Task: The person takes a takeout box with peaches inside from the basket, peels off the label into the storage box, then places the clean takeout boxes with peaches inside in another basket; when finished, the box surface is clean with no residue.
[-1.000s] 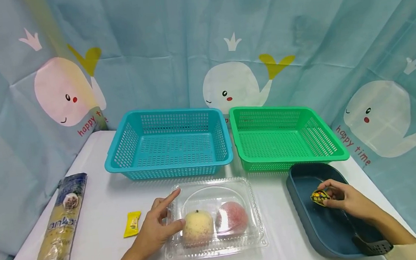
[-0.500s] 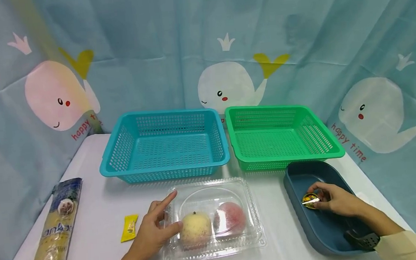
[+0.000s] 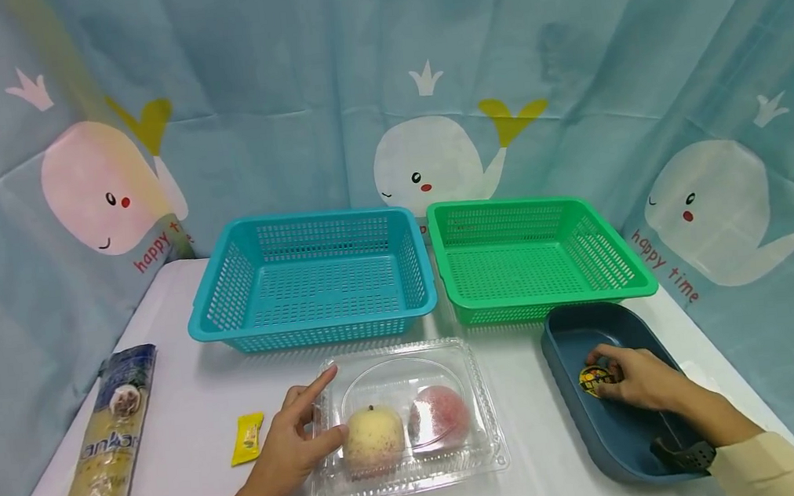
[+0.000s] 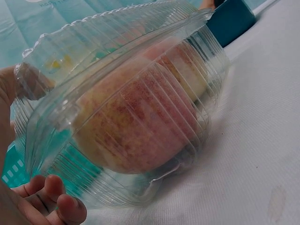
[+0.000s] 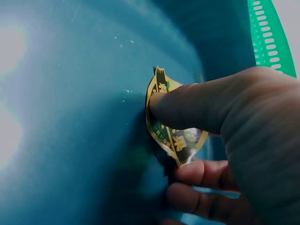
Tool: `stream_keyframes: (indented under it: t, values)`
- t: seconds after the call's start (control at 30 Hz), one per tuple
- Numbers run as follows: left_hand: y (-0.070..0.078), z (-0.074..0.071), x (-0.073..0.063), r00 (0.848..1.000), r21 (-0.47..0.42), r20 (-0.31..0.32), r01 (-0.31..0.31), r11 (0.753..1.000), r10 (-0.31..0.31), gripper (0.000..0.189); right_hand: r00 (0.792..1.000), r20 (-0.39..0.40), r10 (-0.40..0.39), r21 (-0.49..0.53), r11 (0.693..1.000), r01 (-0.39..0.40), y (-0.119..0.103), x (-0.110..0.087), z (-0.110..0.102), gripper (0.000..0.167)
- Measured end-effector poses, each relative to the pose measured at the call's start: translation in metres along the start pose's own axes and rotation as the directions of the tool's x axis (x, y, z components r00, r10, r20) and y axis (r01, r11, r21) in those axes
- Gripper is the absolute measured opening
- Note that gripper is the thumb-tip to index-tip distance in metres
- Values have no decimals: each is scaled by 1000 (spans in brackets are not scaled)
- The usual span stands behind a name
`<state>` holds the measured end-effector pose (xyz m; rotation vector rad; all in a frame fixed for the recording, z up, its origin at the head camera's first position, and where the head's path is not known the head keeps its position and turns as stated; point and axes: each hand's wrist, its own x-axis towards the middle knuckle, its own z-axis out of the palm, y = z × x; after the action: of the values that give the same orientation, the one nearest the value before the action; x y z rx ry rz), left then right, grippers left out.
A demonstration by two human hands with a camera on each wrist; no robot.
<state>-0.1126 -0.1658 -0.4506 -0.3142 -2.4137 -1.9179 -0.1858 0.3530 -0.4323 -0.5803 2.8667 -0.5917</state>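
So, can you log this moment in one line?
left hand: touching clear box | in box: yellow fruit, pink fruit | right hand: pinching packet in dark tub

White-surfaced bench directly bears blue basket, green basket, dark tray, clear container, yellow packet and long printed package.

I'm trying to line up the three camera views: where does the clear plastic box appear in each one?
Head: the clear plastic box is at lower centre, with the left hand at its left side.
Left wrist: large, across the left and centre.
Right wrist: not in it.
Shared landmark: the dark blue tub, lower right in head, top right in left wrist, most of right wrist.
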Motion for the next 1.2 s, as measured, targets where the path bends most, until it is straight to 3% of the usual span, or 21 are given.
stream_keyframes:
  t: [0.2, 0.43, 0.73, 0.97, 1.2]
  values:
    - [0, 0, 0, 1000, -22, 7, -5, 1000, 5, 72, 999, -18, 29, -60, 998, -30, -6, -1, -3, 35]
    - [1, -1, 0, 1000, -29, 8, -11, 1000, 12, 71, 995, -34, -89, -84, 993, 86, -5, -3, -3, 35]
    - [0, 0, 0, 1000, -25, 14, 17, 1000, -17, 71, 999, -3, -33, -66, 997, 32, -3, -5, -2, 30]
    - [-1, 0, -1, 1000, 15, 10, -2, 1000, 1, 69, 999, 51, 8, -19, 1000, -7, -12, -8, -16, 36]
    - [-2, -1, 0, 1000, 31, 12, 17, 999, -17, 69, 1000, -25, -16, 34, 999, 17, -27, -12, -44, 37]
